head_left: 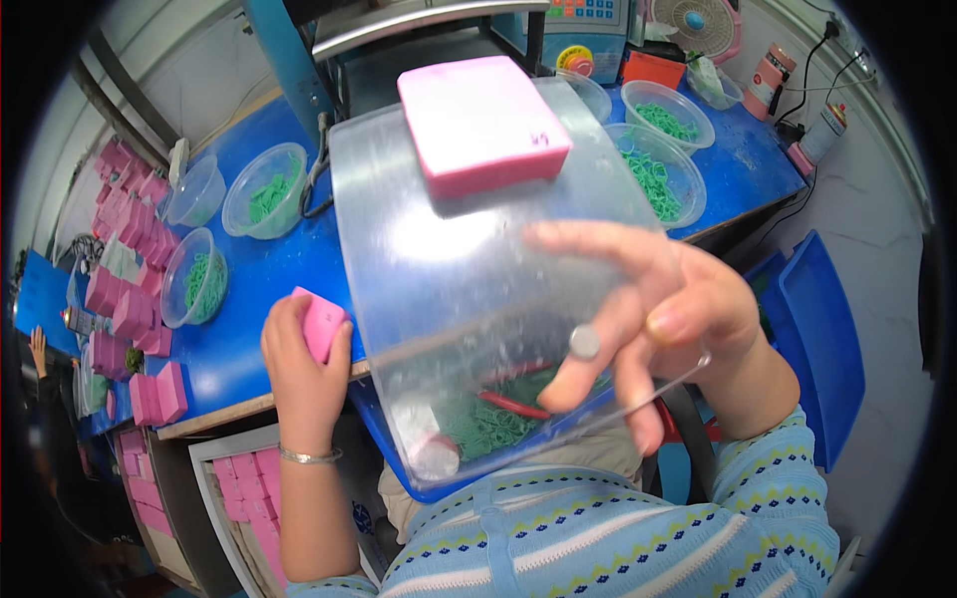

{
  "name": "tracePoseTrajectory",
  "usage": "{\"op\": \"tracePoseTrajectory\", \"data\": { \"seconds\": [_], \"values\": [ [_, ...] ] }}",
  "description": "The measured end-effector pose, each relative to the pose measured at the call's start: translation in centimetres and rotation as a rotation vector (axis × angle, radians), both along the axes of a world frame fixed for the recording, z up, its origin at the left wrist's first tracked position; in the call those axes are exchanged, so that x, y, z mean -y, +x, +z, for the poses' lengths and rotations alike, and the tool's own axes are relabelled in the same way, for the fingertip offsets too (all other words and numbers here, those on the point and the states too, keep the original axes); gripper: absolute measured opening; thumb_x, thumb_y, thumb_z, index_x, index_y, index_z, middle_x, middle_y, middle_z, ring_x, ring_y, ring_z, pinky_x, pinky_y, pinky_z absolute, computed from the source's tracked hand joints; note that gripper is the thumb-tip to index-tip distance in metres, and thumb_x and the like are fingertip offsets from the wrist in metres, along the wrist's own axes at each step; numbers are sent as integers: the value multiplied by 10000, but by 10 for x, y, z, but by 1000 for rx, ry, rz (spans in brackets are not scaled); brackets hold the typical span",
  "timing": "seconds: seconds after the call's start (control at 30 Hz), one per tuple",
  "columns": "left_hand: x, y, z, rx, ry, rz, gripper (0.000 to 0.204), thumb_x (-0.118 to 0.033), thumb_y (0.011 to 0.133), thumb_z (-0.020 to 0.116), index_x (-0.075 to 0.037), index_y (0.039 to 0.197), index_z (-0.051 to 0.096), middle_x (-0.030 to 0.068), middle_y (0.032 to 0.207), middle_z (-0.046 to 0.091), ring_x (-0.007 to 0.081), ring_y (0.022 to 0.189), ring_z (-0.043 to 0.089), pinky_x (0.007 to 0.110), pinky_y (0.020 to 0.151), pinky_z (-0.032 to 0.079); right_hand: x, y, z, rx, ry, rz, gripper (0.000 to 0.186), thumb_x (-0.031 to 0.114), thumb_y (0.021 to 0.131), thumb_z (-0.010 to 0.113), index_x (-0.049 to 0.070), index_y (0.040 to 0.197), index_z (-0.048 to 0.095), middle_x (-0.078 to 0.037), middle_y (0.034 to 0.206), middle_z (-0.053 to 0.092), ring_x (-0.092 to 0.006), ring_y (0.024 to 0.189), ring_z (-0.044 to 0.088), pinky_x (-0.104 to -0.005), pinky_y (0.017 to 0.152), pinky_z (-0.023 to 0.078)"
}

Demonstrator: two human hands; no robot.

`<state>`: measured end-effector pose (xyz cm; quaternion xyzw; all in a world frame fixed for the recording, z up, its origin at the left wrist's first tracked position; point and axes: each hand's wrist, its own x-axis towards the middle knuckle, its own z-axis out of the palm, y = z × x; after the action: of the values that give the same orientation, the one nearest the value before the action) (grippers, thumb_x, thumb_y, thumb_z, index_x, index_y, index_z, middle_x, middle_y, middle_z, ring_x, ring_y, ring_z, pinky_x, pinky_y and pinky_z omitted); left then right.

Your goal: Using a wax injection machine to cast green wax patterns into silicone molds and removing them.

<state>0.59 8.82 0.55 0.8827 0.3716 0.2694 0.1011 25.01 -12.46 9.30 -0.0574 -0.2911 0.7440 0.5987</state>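
Observation:
My left hand (299, 344) is closed around a small pink block (322, 324) at the front edge of the blue table. My right hand (663, 309) hovers over a clear plastic board (429, 299), its fingers spread. A small round silver disc (585, 342) shows against one of its fingers; I cannot tell whether it is a ring or a loose piece. On the far part of the board rests a larger pink block (485, 125). Through the board I see green stringy scraps (488, 429) and a red-handled tool (513, 404) in a blue bin below.
Clear bowls of green pieces (267, 194) stand on the blue table (224, 364), with others (653, 184) at the right. Pink blocks (130, 229) are piled at the far left. A machine (583, 30) stands behind. Another person's hand (38, 349) shows at the left edge.

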Motion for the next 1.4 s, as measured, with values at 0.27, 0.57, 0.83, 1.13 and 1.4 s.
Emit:
{"op": "tracePoseTrajectory", "data": {
  "seconds": [0.27,0.57,0.83,1.13,1.4],
  "values": [
    [20,-3,7,73,103,-136,509,-142,666,705,-20,1105,477,199,1168,484,364,1090,456,420,940,353,-36,28,18,233,-11,-89,678,91,831,351,-81,1355,-44,-403,1146,439,-328,596,641,-352,672,543],
    [21,4,2,48,195,-25,631,-130,682,673,13,1221,379,207,1219,428,355,1124,424,415,976,323,-82,51,11,565,-95,-656,323,213,908,473,-64,1070,499,-213,974,620,-214,794,651,-282,690,541],
    [21,0,-4,66,109,-60,715,-142,650,704,7,1251,346,186,1227,416,337,1126,409,411,966,329,-87,49,-8,762,-79,-827,337,335,894,526,0,903,564,-93,723,646,-108,562,607,-208,539,479],
    [40,-88,0,67,526,200,759,-146,603,757,-42,1240,358,162,1212,454,324,1108,405,427,947,329,-88,59,-15,661,-27,-832,296,275,928,472,-2,919,578,-47,686,622,-61,519,551,-170,488,443],
    [88,-250,-63,-55,-194,885,652,-178,642,749,34,1155,407,208,1136,459,329,1079,432,399,948,336,-90,71,-17,645,-65,-694,272,238,945,439,1,970,569,7,682,547,-36,531,434,-159,468,323]
  ]
}}
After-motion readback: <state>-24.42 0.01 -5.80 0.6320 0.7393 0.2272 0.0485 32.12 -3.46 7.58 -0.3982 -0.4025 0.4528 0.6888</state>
